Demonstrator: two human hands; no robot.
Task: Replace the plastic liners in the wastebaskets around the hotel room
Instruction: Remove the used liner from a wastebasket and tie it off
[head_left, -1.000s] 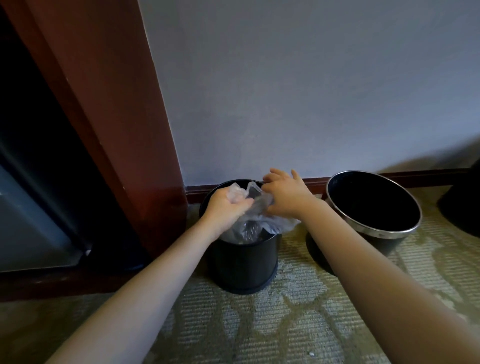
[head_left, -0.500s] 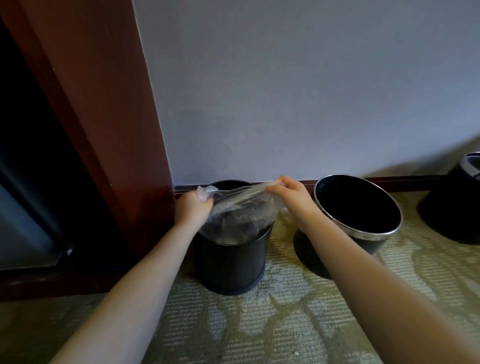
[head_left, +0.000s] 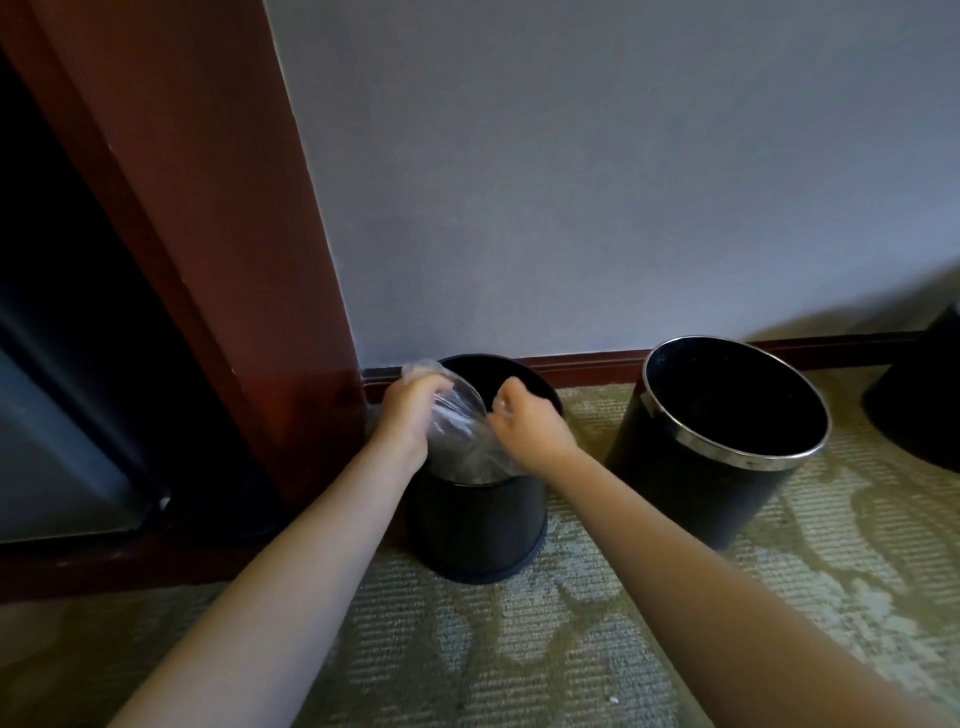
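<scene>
A small black wastebasket (head_left: 478, 525) stands on the carpet against the wall. A clear plastic liner (head_left: 460, 428) hangs into its mouth. My left hand (head_left: 410, 410) grips the liner's edge at the basket's left rim. My right hand (head_left: 524, 423) pinches the liner over the middle of the opening. A second black wastebasket (head_left: 727, 457) with a metal rim stands to the right, tilted, with no liner in it.
A dark red wooden door frame (head_left: 249, 260) rises at the left beside a dark opening. A grey wall with a red baseboard (head_left: 597, 358) runs behind the baskets. Another dark object (head_left: 924, 405) sits at the far right. Patterned green carpet (head_left: 519, 623) covers the floor.
My right hand has moved left from the basket's right rim to the middle of the opening, closer to my left hand. The stretched liner has slackened and bunched between them.
</scene>
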